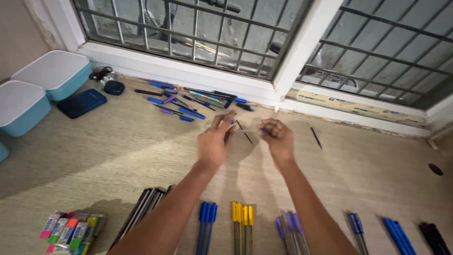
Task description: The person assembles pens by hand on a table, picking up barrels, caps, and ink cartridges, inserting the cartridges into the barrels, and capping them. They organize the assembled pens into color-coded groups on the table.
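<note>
1. The left hand (213,144) and the right hand (277,138) are raised together over the beige woven tabletop (118,151), just in front of the white window sill (188,75). Between them they hold a thin clear-barrelled pen (252,130); judging by the grip, the pen is being pulled apart or pushed together.
2. The left fingers (226,120) pinch one end of the pen, the right fingers (269,127) close on the other end, near a small blue cap or tip.
3. A thin dark refill (244,132) lies on the tabletop below the hands, near the sill.
4. A loose heap of blue and purple pen parts (188,101) lies along the sill, left of the hands.
5. Sorted rows of blue pens (206,224) and yellow pens (242,222) lie well away from the sill, near the person; nothing blocks the hands.
</note>
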